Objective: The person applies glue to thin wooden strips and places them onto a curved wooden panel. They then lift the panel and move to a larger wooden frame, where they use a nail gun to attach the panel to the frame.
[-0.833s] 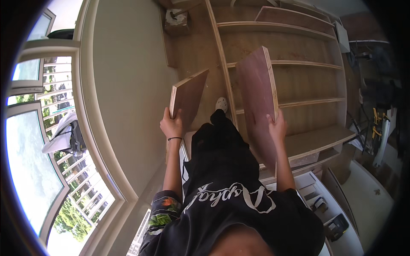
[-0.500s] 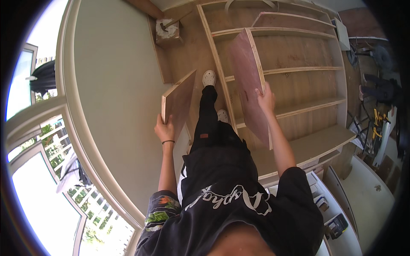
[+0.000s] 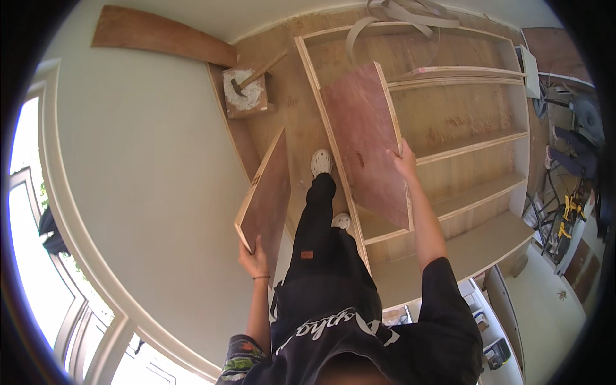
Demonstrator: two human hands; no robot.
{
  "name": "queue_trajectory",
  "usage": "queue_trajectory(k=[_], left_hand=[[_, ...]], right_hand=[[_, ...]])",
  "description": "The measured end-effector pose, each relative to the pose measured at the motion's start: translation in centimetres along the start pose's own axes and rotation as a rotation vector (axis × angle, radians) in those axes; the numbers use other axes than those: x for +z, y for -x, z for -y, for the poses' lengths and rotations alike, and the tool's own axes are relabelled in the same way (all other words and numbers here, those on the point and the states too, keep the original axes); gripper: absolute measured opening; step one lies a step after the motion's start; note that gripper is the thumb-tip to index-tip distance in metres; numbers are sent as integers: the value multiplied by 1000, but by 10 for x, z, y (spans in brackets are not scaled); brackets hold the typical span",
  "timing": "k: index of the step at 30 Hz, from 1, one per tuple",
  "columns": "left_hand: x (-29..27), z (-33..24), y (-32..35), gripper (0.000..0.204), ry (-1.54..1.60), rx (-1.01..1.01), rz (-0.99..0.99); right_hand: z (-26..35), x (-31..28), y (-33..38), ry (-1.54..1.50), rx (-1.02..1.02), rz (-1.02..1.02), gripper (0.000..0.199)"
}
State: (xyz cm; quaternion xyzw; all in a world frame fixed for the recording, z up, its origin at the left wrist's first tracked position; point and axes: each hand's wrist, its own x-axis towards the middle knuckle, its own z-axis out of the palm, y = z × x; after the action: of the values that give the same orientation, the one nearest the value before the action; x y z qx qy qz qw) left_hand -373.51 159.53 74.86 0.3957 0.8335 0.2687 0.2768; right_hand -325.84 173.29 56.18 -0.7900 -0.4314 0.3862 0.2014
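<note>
My left hand (image 3: 255,258) is closed around the lower end of a reddish-brown plywood board (image 3: 266,202), which stands on edge at my left side. A second, wider plywood board (image 3: 362,141) hangs at my right, its pale ply edge toward my right hand (image 3: 404,162), which grips that edge. Behind the right board lies a large plywood shelf frame (image 3: 462,154) with several dividers, and the board covers part of its left side. The fingers on the far faces of both boards are partly hidden.
At the far left a hammer (image 3: 253,76) rests on a white-smeared wooden block (image 3: 232,99). A curved brown panel (image 3: 160,35) leans by the wall. Pale edging strips (image 3: 391,19) curl over the frame's far end. Yellow clamps (image 3: 568,215) and another person's legs (image 3: 573,154) are at right.
My view has shifted forward, showing more of the hammer, block and curved panel. I have stepped along the frame with both boards still in hand; the right board shows more of its face.
</note>
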Motion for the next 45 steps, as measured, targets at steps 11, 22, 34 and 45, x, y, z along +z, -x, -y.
queue_trajectory(k=[11, 22, 34, 45], left_hand=[[21, -19, -57, 42, -117, -89, 110], [34, 18, -73, 39, -330, -5, 229], [24, 17, -56, 42, -328, 177, 163], [-35, -106, 39, 28, -477, 585, 144]], right_hand=[[-100, 11, -92, -554, 220, 310, 57], [-211, 98, -160, -222, 399, 51, 55], [-127, 173, -31, 60, 263, -308, 72], [3, 152, 377, -286, 80, 432, 39]])
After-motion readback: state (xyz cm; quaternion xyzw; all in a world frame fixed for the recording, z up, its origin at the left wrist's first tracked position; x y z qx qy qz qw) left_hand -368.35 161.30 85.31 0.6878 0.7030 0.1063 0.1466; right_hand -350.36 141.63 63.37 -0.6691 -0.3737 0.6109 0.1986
